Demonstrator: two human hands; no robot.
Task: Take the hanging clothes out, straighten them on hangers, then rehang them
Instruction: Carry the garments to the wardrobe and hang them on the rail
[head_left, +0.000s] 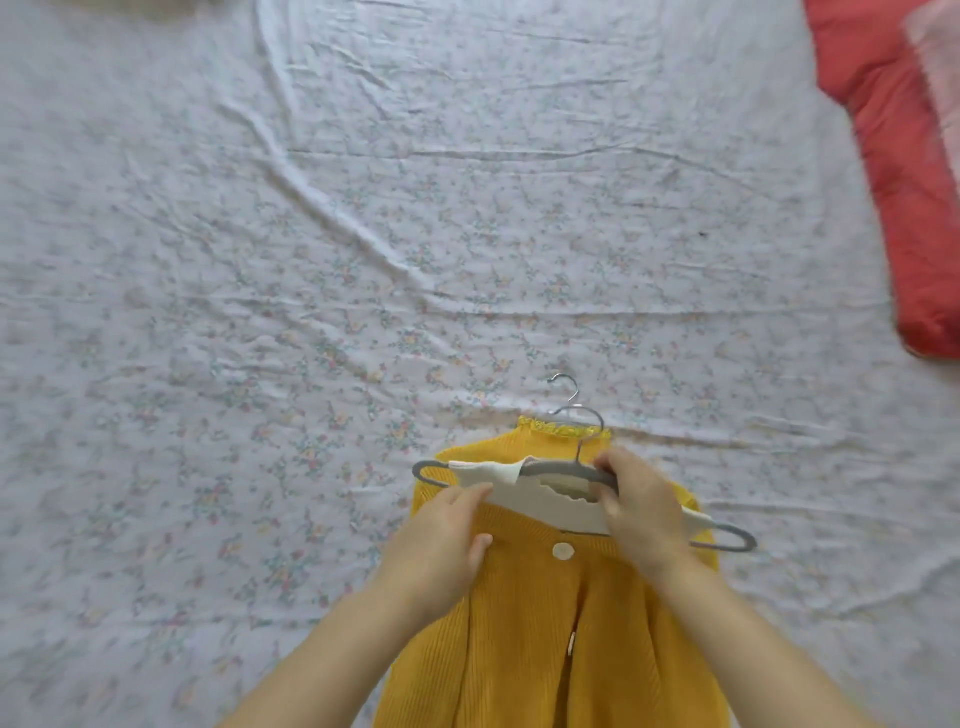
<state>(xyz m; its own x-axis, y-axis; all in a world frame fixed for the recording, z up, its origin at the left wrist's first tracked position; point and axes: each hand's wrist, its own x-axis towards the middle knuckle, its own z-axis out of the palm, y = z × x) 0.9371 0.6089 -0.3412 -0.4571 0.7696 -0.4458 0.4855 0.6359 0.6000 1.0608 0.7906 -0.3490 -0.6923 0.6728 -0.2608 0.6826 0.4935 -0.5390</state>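
Gripping hanger (556, 467) middle: right hand (644, 514); left hand (441, 540) seems to pinch white top (550, 504) — hanger lies sideways over cardigan (545, 623), by bed's (363, 260) near edge.

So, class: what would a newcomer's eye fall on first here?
A mustard knitted cardigan at bottom centre, lying on the floral sheet. Over it the right hand grips a grey hanger carrying a white garment. A red quilt fills the top right corner.
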